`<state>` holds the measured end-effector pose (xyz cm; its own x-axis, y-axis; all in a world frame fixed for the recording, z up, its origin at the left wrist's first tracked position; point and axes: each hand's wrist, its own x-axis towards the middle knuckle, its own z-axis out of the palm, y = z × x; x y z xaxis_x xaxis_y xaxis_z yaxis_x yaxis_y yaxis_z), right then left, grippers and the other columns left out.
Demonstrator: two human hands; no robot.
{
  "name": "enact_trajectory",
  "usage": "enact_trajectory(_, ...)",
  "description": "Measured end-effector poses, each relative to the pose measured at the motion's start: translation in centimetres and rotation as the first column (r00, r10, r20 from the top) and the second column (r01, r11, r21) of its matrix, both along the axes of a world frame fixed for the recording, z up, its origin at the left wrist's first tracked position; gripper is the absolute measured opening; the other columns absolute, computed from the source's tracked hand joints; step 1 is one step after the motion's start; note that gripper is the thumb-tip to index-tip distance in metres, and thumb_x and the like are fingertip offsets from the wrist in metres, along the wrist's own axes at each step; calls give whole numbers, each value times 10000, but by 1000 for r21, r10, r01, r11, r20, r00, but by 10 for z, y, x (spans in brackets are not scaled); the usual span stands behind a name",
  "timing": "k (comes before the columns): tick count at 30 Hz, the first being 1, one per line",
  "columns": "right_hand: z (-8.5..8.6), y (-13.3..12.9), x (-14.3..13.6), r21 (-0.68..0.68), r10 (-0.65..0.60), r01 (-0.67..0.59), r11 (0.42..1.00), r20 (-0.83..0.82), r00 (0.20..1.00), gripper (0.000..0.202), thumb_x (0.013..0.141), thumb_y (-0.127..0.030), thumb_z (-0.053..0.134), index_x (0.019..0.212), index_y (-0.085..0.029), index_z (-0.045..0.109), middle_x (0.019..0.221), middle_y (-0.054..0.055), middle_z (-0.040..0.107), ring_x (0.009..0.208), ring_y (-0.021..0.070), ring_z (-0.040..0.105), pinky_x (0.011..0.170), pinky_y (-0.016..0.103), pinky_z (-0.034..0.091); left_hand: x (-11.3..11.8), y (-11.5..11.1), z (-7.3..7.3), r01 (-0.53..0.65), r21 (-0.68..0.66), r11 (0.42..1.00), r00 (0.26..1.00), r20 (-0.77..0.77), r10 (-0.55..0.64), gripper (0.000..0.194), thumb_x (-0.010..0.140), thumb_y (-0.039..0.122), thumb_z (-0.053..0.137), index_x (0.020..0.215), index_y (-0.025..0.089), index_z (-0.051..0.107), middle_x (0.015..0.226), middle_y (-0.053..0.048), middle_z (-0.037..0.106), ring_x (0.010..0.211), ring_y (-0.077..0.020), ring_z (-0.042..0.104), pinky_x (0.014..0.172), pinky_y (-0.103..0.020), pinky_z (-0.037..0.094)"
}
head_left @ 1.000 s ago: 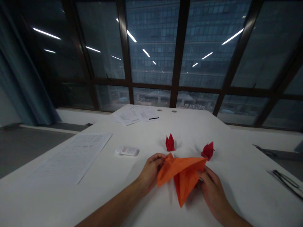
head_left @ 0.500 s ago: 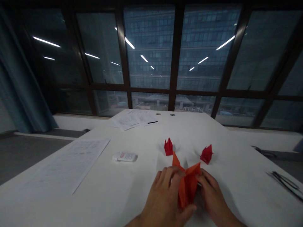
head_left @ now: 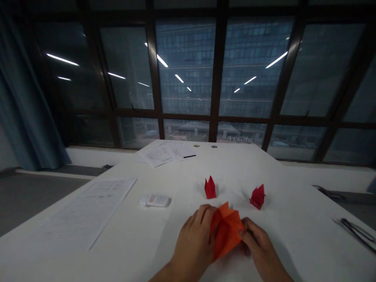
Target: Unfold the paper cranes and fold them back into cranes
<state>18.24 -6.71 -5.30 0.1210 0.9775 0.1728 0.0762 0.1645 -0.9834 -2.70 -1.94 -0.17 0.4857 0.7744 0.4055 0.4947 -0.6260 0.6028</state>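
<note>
An orange folded paper (head_left: 228, 231) is held between my two hands, low over the white table. My left hand (head_left: 195, 237) wraps its left side, with the fingertips hidden behind or inside the folds. At the paper's right edge, my right hand (head_left: 257, 241) pinches it between thumb and fingers. Just beyond stand two small red folded-paper pieces: one red origami piece (head_left: 210, 188) upright with pointed tips, and another red origami piece (head_left: 257, 197) leaning, farther right.
Left of my hands lies a white oval packet (head_left: 155, 200) with print. Printed sheets (head_left: 85, 213) cover the table's left side, and more papers (head_left: 164, 152) with a black pen (head_left: 189, 156) lie at the far end. Folded eyeglasses (head_left: 357, 231) rest near the right edge.
The orange paper has turned and tipped in my hands, so its tall points no longer stick up and a broad flat face shows. The view has tilted slightly upward.
</note>
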Motion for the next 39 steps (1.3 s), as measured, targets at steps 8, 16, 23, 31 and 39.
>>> enact_trajectory(8,-1,3,1,-60,-56,57,997,17,998,398,889,-596,611,789,-212,578,635,-33,518,579,156,491,553,279,388,-8,14,14,-143,-31,989,988,55,144,176,992,198,474,1012,250,641,1011,-13,715,897,-194,681,803,-307,495)
enact_trajectory(16,11,2,0,-3,-24,24,1000,-28,999,374,897,-500,621,685,-222,488,622,-41,477,590,137,445,560,272,344,-16,28,34,-154,-118,981,854,484,192,102,958,303,587,911,216,614,851,2,711,814,-177,689,756,-285,537)
enact_trajectory(23,20,3,1,55,33,-23,998,-191,981,328,891,-476,669,744,-184,657,649,3,577,596,157,523,568,294,440,-20,28,62,-192,-49,980,809,558,186,49,888,245,671,871,215,636,808,9,707,765,-157,678,725,-266,547)
enact_trajectory(31,38,-6,-18,-45,32,-70,997,-573,819,199,733,-362,805,798,-178,766,712,50,674,617,201,605,523,326,498,-6,26,43,-116,-292,949,642,707,297,550,748,334,852,1184,208,542,1159,-80,687,893,-184,703,787,-320,596)
enact_trajectory(39,48,-23,-29,-13,89,-111,994,-513,854,190,839,-333,757,960,-187,769,937,72,715,777,211,643,640,350,552,13,-1,17,463,-424,778,541,831,131,470,812,410,804,1182,134,718,1242,-161,743,1086,-315,724,916,-402,593)
